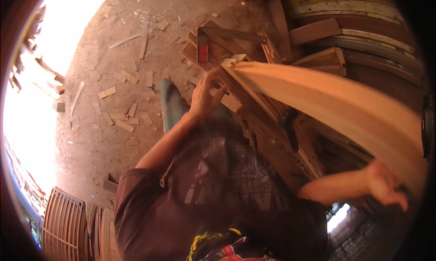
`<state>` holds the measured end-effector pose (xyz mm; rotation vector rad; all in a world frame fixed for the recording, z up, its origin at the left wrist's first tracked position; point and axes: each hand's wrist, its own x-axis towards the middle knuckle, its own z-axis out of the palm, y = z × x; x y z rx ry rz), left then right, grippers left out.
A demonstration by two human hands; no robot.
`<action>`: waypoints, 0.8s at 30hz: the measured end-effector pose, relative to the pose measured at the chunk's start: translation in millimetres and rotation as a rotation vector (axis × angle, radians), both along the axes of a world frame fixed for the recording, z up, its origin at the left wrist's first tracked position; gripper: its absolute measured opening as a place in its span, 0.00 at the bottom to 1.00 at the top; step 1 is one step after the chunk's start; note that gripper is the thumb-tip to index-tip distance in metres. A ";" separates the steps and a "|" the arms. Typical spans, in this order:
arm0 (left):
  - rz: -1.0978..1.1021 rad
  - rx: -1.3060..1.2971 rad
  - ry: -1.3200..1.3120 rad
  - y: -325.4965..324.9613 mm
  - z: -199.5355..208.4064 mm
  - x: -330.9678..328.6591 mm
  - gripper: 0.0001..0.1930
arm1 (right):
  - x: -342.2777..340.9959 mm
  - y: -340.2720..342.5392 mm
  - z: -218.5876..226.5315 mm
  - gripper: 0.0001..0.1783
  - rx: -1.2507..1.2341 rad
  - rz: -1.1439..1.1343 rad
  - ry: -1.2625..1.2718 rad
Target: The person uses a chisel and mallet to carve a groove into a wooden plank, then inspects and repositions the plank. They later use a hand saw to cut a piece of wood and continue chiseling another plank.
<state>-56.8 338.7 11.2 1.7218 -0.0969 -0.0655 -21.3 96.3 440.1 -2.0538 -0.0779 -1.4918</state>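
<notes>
A long, pale orange wooden plank runs from the middle of the view to the right edge, joined or laid against a narrower wooden strip at its near-left end. My left hand is beside that end, its fingers bent and thumb apart, with nothing visible between them. At the far right, my right hand is at the plank's lower edge, fingers stretched out; whether it bears any weight I cannot tell. A try square with a red patch on its stock lies on stacked boards just beyond my left hand.
Stacked boards fill the upper right. A dark clamp-like tool stands at the wood below the plank. Several wood offcuts litter the dirt floor on the left. A slatted wooden panel leans at the lower left.
</notes>
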 end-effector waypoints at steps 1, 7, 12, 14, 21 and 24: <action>-0.045 -0.081 0.135 13.0 -6.1 -10.3 0.30 | 5.5 9.4 15.3 0.55 -0.039 -0.075 0.000; -0.222 -0.205 0.566 67.9 -50.9 -60.3 0.22 | 12.3 11.0 71.0 0.47 0.087 -0.116 0.011; -0.209 -0.219 0.727 89.8 -90.2 -71.7 0.17 | -12.1 -7.4 104.3 0.51 0.145 -0.301 0.121; -0.233 -0.196 0.763 92.1 -100.0 -71.3 0.17 | -21.2 -8.7 115.0 0.51 0.200 -0.281 0.210; -0.294 -0.244 0.847 88.8 -126.7 -66.3 0.14 | -22.3 6.8 130.2 0.50 0.399 -0.182 0.298; -0.305 -0.190 0.854 87.9 -131.0 -64.8 0.13 | -17.5 8.7 128.4 0.49 0.390 -0.222 0.281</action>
